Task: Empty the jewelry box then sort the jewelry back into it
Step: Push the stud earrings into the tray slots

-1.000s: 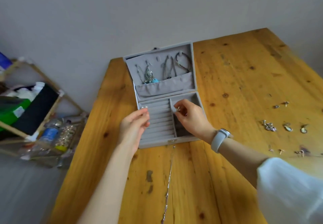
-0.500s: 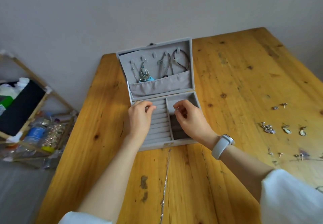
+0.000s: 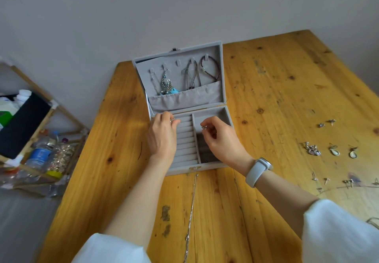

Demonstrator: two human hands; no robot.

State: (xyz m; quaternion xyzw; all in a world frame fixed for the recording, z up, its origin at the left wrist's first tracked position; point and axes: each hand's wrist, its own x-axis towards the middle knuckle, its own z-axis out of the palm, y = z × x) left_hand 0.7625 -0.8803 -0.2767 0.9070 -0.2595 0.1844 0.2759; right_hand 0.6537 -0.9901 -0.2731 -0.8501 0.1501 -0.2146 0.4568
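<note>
Your two hands, left hand and right hand, each pinch one ring in curled fingers over the one open jewelry box.

Nothing here can be read. The plastic bottle on the shelf at far left carries a blue label, but its print is too blurred to make out.

Grey jewelry box open on table, lid upright holding necklaces; loose earrings lie well right
</note>
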